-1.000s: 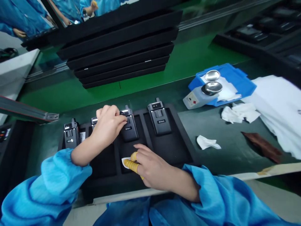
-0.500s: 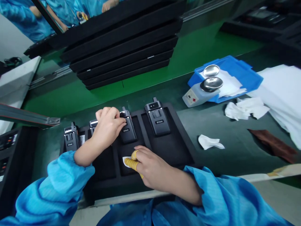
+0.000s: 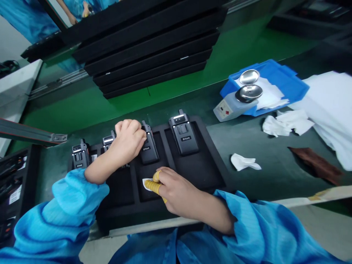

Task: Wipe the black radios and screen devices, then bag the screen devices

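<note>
Several black two-way radios marked "Riton" lie in the black compartment tray. My left hand (image 3: 127, 140) is closed at the upper left of one radio (image 3: 150, 148), covering part of it; its fingertips are partly hidden. To the right lies another radio (image 3: 183, 135). Partly behind my left hand and forearm is a third radio (image 3: 109, 140), and a further one (image 3: 80, 156) is at the far left. My right hand (image 3: 176, 190), with yellow finger covers, pinches a small white wipe (image 3: 145, 184) low over the tray (image 3: 202, 172), below the radio at my left hand.
Black trays (image 3: 154, 51) are stacked behind. At the right, a pump-top bottle (image 3: 229, 107) stands beside a blue bin (image 3: 293, 88) of white wipes. Crumpled wipes (image 3: 243, 162) and a brown cloth (image 3: 316, 165) lie on the bench. Another person's hand (image 3: 86, 9) shows at the back.
My left hand has shifted slightly over the radio and hides a little more of its top. My right hand keeps the wipe in almost the same place. The camera view has moved a little.
</note>
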Action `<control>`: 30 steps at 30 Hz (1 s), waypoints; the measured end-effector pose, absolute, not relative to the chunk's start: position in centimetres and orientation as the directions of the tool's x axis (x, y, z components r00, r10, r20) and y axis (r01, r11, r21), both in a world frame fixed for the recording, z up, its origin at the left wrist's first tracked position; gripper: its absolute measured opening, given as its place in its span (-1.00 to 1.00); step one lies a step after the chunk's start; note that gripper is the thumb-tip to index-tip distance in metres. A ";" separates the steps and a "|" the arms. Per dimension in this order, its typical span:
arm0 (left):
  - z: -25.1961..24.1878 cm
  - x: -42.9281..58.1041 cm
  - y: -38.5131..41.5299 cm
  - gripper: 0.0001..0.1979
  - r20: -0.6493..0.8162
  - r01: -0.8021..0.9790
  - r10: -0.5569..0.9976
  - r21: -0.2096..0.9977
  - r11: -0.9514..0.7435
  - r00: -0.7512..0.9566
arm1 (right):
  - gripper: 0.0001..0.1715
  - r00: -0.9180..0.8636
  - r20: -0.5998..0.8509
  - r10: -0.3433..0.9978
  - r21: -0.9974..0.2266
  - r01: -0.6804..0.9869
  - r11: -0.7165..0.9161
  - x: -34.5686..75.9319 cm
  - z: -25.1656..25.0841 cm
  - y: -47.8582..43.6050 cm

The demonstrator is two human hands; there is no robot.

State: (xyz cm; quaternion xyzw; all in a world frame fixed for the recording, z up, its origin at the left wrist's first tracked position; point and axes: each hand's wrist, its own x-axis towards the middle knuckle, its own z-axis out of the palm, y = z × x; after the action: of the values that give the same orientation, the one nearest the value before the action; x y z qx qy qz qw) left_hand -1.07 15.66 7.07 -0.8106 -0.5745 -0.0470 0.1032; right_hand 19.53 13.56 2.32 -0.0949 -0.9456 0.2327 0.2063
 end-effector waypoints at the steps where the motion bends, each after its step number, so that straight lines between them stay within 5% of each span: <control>1: 7.1 -1.1 15.6 -0.77 0.213 0.952 0.928 -0.104 -0.289 0.305 | -0.73 -0.898 0.342 0.277 -0.482 0.085 0.872 19.5 2.3 13.6; 6: 7.6 -1.9 15.0 -0.81 0.324 0.993 0.939 -0.063 -0.097 0.112 | -0.73 -0.879 0.378 0.292 -0.500 0.071 0.863 19.5 2.1 13.5; 13: 9.2 -1.2 13.1 -0.87 0.309 0.997 0.948 0.005 -0.081 0.075 | -0.72 -0.866 0.407 0.292 -0.507 0.052 0.860 19.6 2.1 13.6; 15: 10.1 0.1 11.0 -0.89 0.314 0.982 0.946 0.136 -0.128 0.080 | -0.73 -0.877 0.387 0.285 -0.518 0.049 0.854 19.6 1.9 13.5; 19: 12.0 2.6 5.5 -0.78 0.182 0.740 0.956 0.606 -0.293 0.230 | -0.72 -0.896 0.336 0.290 -0.580 0.046 0.814 20.4 2.1 13.5; 21: 12.3 3.3 3.4 -0.73 0.043 0.654 0.927 0.696 -0.295 0.373 | -0.63 -0.889 0.329 0.320 -0.590 0.072 0.804 21.7 3.1 14.0; 24: 11.2 3.8 2.2 -0.72 0.000 0.676 0.907 0.667 -0.314 0.421 | -0.54 -0.837 0.392 0.381 -0.479 0.168 0.862 23.7 5.4 16.0; 30: 5.3 4.9 3.4 -0.76 0.351 0.851 0.922 0.423 -0.312 0.164 | -0.68 -0.848 0.410 0.335 -0.027 0.356 0.934 21.5 8.4 21.5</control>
State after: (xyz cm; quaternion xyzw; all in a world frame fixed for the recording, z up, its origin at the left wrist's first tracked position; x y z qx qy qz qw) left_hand 4.89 3.39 5.30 -0.7602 -0.5829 -0.2796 -0.0638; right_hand 21.51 21.52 8.39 -0.1796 -0.9610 -0.0250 0.2086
